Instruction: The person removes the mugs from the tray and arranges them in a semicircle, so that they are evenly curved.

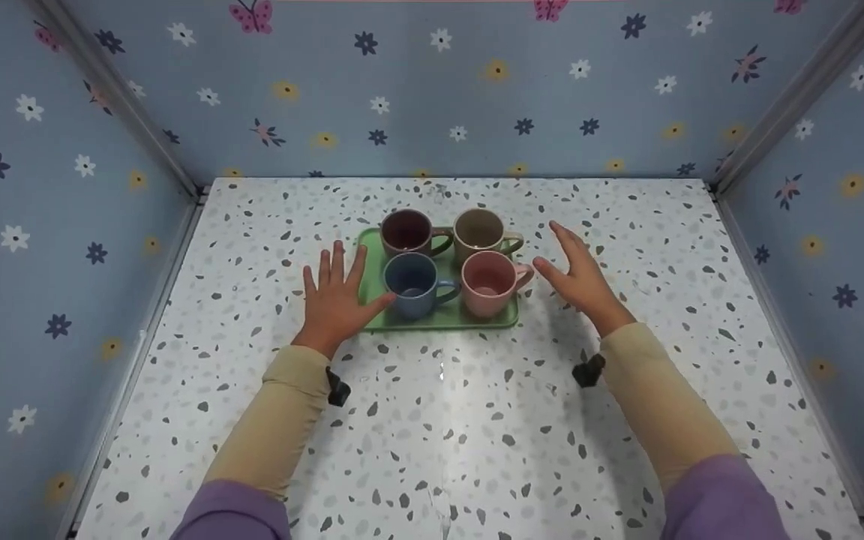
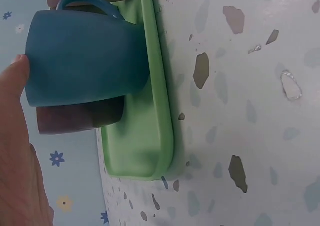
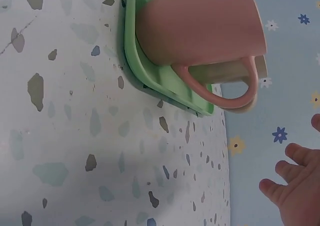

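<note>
A green tray (image 1: 447,325) carries a blue mug (image 1: 412,289), a pink mug (image 1: 487,285), a dark brown mug (image 1: 405,232) and a beige mug (image 1: 478,232). All stand upright, handles toward the right. At the tray's left side my left hand (image 1: 336,304) is spread with straight fingers, its thumb at the blue mug's rim; in the left wrist view the thumb (image 2: 16,75) looks close to that rim, contact unclear. My right hand (image 1: 580,281) hovers right of the pink mug's handle (image 3: 220,98), fingers extended, holding nothing.
The speckled white table (image 1: 439,420) spreads around the tray. Blue flowered panels (image 1: 417,90) enclose it at the back and both sides, with grey metal posts (image 1: 792,90) in the corners.
</note>
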The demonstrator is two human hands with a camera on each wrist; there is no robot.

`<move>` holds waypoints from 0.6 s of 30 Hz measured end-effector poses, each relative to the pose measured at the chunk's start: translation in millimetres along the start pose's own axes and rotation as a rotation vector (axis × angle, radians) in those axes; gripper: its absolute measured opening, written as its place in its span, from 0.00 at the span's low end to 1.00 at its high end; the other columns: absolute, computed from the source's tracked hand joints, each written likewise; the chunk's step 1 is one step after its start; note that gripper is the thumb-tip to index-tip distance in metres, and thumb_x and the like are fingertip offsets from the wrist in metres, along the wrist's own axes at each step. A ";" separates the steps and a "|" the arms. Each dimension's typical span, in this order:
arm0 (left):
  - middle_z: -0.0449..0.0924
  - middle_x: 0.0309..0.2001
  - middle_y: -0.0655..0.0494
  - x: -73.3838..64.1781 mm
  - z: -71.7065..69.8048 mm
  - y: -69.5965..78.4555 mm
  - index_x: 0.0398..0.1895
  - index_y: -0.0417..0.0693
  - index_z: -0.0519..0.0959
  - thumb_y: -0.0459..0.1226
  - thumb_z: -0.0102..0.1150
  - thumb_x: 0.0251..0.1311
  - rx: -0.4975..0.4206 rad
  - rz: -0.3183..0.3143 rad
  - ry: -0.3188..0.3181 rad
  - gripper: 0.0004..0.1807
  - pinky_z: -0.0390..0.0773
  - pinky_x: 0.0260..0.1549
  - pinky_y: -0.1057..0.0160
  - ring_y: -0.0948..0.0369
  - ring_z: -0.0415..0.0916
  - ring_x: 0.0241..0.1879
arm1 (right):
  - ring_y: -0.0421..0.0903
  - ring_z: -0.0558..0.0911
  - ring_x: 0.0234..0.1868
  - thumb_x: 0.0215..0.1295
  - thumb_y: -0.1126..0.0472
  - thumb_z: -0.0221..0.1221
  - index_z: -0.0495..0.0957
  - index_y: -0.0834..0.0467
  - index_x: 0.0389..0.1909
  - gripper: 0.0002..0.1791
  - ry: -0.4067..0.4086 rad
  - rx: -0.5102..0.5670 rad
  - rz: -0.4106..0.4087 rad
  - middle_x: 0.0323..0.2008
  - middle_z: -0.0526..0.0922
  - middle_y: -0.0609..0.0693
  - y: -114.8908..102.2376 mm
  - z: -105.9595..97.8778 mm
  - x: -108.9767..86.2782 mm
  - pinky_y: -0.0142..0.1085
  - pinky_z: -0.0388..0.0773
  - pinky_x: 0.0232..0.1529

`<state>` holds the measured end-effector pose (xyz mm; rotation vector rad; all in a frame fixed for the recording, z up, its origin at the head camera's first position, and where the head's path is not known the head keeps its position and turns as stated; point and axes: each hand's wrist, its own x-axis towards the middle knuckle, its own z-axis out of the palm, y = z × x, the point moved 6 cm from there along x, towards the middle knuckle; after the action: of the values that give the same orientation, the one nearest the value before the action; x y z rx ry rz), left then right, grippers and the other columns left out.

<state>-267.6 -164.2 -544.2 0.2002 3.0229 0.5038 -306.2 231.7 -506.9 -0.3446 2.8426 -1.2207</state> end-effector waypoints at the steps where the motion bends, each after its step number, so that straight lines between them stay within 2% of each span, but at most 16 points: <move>1: 0.24 0.82 0.43 0.8 1.8 0.0 0.83 0.59 0.35 0.77 0.38 0.60 -0.005 0.004 0.001 0.57 0.24 0.72 0.35 0.44 0.21 0.79 | 0.58 0.51 0.79 0.71 0.35 0.55 0.50 0.49 0.81 0.46 0.007 0.014 -0.007 0.80 0.51 0.56 0.3 1.0 0.7 0.61 0.51 0.75; 8: 0.24 0.82 0.44 1.9 17.2 -0.8 0.83 0.58 0.35 0.76 0.45 0.58 -0.046 0.026 -0.005 0.59 0.25 0.73 0.36 0.46 0.21 0.79 | 0.54 0.54 0.79 0.72 0.36 0.55 0.54 0.51 0.80 0.43 0.058 0.089 -0.006 0.79 0.56 0.54 4.9 8.7 5.8 0.57 0.53 0.75; 13: 0.22 0.81 0.43 2.7 31.4 -2.3 0.83 0.54 0.37 0.77 0.47 0.55 -0.051 0.037 -0.005 0.63 0.27 0.73 0.35 0.43 0.24 0.80 | 0.54 0.56 0.78 0.74 0.42 0.56 0.57 0.52 0.79 0.39 0.054 0.163 0.007 0.77 0.60 0.54 8.8 18.7 6.4 0.56 0.57 0.74; 18: 0.27 0.81 0.38 4.6 43.4 -3.9 0.83 0.50 0.39 0.78 0.48 0.54 -0.041 0.035 -0.001 0.65 0.32 0.74 0.35 0.40 0.29 0.79 | 0.54 0.60 0.76 0.74 0.40 0.56 0.61 0.55 0.77 0.38 0.043 0.234 0.035 0.75 0.64 0.55 12.6 30.2 6.6 0.54 0.60 0.73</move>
<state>-268.8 -153.4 -586.6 0.2517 3.0094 0.5682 -311.6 217.3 -536.5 -0.2611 2.6871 -1.5500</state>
